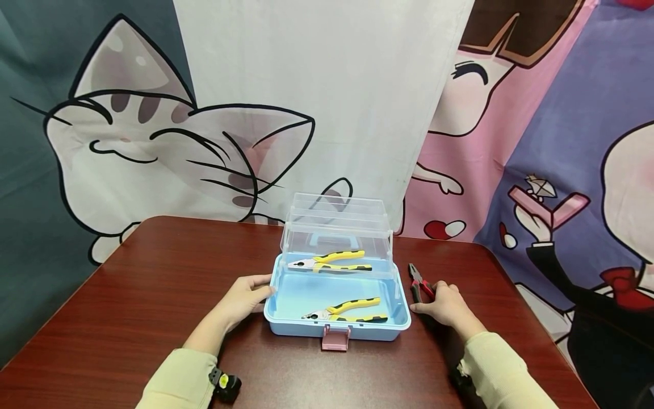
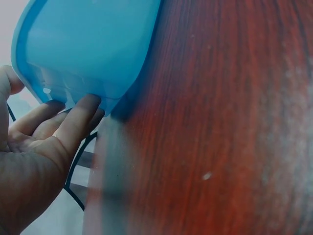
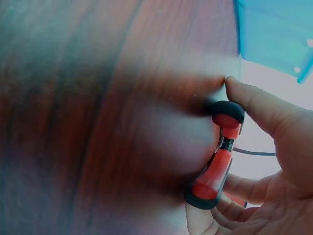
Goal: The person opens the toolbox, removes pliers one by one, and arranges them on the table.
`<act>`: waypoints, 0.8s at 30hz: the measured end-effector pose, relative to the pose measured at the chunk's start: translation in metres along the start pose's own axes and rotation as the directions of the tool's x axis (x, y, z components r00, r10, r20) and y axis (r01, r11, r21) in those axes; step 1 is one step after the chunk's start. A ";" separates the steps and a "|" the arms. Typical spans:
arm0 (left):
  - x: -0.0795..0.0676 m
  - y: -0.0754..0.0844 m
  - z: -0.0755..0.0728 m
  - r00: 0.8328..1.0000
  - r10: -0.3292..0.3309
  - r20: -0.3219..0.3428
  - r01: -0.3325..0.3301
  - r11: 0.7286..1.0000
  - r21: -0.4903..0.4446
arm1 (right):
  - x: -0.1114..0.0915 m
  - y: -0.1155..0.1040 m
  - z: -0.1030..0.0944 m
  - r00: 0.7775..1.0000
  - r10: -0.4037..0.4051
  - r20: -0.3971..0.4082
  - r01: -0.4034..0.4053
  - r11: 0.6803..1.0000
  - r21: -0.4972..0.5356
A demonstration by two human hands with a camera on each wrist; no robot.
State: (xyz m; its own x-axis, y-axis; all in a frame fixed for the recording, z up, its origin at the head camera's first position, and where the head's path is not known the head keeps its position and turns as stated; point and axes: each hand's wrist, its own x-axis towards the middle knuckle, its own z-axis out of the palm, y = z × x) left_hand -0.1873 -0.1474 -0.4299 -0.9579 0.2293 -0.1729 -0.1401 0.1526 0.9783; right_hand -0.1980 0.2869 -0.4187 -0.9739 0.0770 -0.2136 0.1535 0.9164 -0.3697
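Observation:
A light blue toolbox (image 1: 337, 329) with a raised clear lid (image 1: 337, 213) stands on the table. My left hand (image 1: 245, 298) holds its left side, fingertips on the outer wall and thumb at the rim, as the left wrist view (image 2: 44, 147) of this hand shows. To the box's right, my right hand (image 1: 447, 304) grips pliers (image 1: 415, 275) with red and black handles. Their jaws point away from me. In the right wrist view the thumb lies by one handle (image 3: 210, 183) end and the fingers by the other. Yellow-handled pliers (image 1: 352, 309) lie inside the box's front.
A second pair of yellow-handled pliers (image 1: 332, 261) lies at the back of the box, seen through the clear lid. A pink latch (image 1: 335, 339) hangs at the box's front. The brown table (image 1: 168, 272) ends at a cartoon-printed cloth (image 1: 327, 68) behind.

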 end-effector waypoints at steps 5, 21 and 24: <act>0.000 -0.001 0.000 1.000 -0.002 -0.001 0.002 1.000 0.001 | 0.001 0.001 0.000 1.000 0.008 -0.003 -0.008 1.000 0.000; 0.001 -0.002 0.000 1.000 -0.009 -0.006 0.009 1.000 -0.009 | -0.001 0.002 -0.001 1.000 -0.016 -0.025 0.016 1.000 0.002; 0.001 -0.002 0.000 1.000 -0.011 -0.008 0.011 1.000 -0.007 | -0.002 0.001 -0.001 1.000 -0.017 -0.024 0.017 1.000 0.004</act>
State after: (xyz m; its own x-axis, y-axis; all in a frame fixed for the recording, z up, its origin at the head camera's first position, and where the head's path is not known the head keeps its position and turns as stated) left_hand -0.1878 -0.1476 -0.4319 -0.9582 0.2201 -0.1831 -0.1527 0.1480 0.9771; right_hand -0.1964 0.2886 -0.4179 -0.9800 0.0708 -0.1860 0.1377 0.9160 -0.3769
